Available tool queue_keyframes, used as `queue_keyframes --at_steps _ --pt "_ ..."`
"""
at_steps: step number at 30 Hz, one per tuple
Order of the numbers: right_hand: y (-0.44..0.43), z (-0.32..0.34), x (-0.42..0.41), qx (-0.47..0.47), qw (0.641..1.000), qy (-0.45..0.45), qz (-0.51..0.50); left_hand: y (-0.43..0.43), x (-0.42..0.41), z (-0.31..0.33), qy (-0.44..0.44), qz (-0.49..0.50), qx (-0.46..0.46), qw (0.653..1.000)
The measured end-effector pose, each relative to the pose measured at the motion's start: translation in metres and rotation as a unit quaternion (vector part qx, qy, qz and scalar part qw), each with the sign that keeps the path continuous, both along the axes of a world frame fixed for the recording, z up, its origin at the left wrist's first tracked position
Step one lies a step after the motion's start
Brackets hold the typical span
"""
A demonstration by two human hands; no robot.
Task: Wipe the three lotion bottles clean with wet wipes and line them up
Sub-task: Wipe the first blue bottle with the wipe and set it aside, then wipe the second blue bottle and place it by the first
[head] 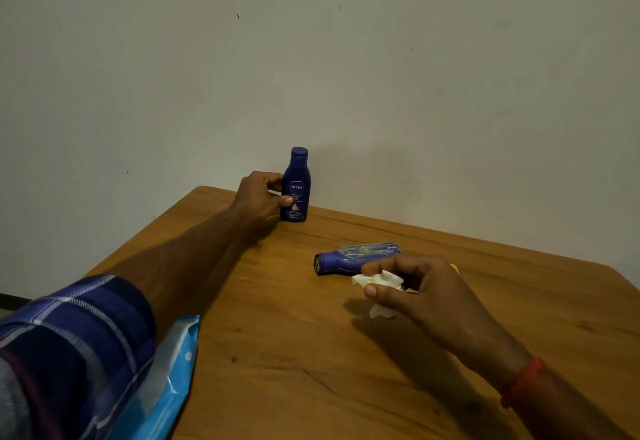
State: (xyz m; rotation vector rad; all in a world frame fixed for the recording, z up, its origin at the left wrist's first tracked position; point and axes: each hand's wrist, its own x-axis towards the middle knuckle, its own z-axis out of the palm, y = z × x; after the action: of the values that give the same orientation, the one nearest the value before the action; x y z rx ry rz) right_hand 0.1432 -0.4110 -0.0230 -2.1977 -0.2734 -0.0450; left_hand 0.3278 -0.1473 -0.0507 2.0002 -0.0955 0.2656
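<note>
His left hand (262, 197) grips the upright bottle (295, 185) at the table's (277, 353) far edge; right hand (412, 287) pinches a wipe (379, 282) beside the smeared, lying bottle (356, 258), likely next to be wiped.

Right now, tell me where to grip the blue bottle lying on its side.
Grip the lying bottle across its wide middle, coming from above. It lies flat, cap end pointing left, and the right hand, holding a wipe, hovers over its near side.

two lotion bottles (295, 185) (353, 258), one wipe (379, 282), one wipes pack (166, 380)
</note>
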Motion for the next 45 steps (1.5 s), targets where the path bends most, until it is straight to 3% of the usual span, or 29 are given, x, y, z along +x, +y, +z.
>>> queue_keyframes --at_steps 3,17,26,35,41,45 --pt "0.001 -0.006 0.004 0.001 1.0 0.003 0.006 -0.001 0.01 -0.003 -0.001 -0.007 -0.012 1.0" --pt "-0.006 -0.017 0.005 0.001 1.0 0.024 0.013 0.009 0.037 -0.014 -0.023 0.028 0.141 0.989" --pt "-0.009 -0.011 -0.009 -0.014 0.999 0.03 0.01 0.005 0.033 -0.009 0.046 0.036 0.103 0.993" --pt "-0.024 -0.013 -0.008 -0.012 0.999 0.026 0.014 -0.013 0.036 -0.021 0.025 0.119 0.174 0.977" --pt "-0.026 -0.012 -0.009 -0.016 1.0 0.023 0.013 -0.011 0.031 -0.009 0.055 0.144 0.194 0.969" --pt "-0.03 -0.004 -0.015 -0.003 1.0 0.01 0.016 -0.005 0.012 0.009 -0.034 0.136 0.229 0.963"
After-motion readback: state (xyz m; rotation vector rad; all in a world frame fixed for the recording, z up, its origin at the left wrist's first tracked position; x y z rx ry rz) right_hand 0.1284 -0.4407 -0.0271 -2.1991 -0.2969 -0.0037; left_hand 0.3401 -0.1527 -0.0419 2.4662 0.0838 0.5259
